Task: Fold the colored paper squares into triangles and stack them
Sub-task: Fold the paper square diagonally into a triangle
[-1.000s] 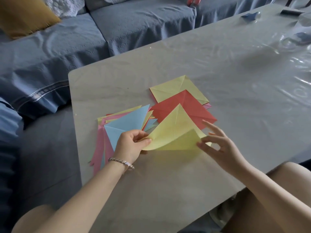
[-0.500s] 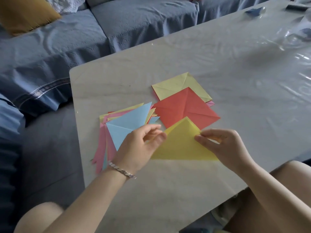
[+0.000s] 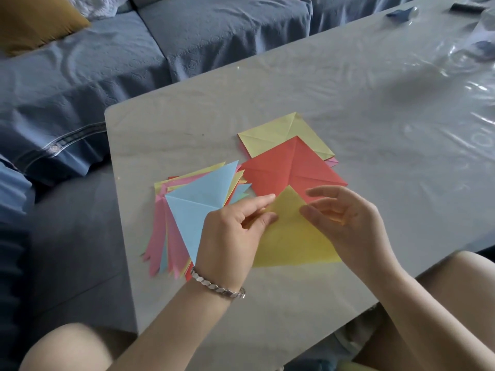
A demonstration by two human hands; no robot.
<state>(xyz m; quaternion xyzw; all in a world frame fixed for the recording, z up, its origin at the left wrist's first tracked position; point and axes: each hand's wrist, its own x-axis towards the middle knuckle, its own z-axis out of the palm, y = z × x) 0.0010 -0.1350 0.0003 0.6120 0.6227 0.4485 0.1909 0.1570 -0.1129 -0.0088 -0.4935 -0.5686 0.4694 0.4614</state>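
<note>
A yellow paper (image 3: pixel 292 236) lies folded into a triangle on the table, apex pointing away from me. My left hand (image 3: pixel 233 234) rests on its left edge, with straight index finger and thumb pressing near the apex. My right hand (image 3: pixel 345 218) hovers over its right side with fingers loosely spread and the thumb tip touching the paper. To the left sits a fanned stack of folded triangles with a light blue triangle (image 3: pixel 201 199) on top. Behind lies a pile of creased squares, a red square (image 3: pixel 292 167) over a yellow-green square (image 3: pixel 284 135).
The grey table (image 3: pixel 375 103) is covered with clear plastic film. A small blue object (image 3: pixel 399 12) and clear items sit at its far right. A blue sofa (image 3: pixel 214 30) with a mustard cushion (image 3: pixel 34 20) runs along the back and left. My knees are at the near edge.
The yellow sheet's raised flap has come down, so it now lies flat as a triangle. My right hand has released its pinch on the corner and spread. My left fingers moved toward the apex.
</note>
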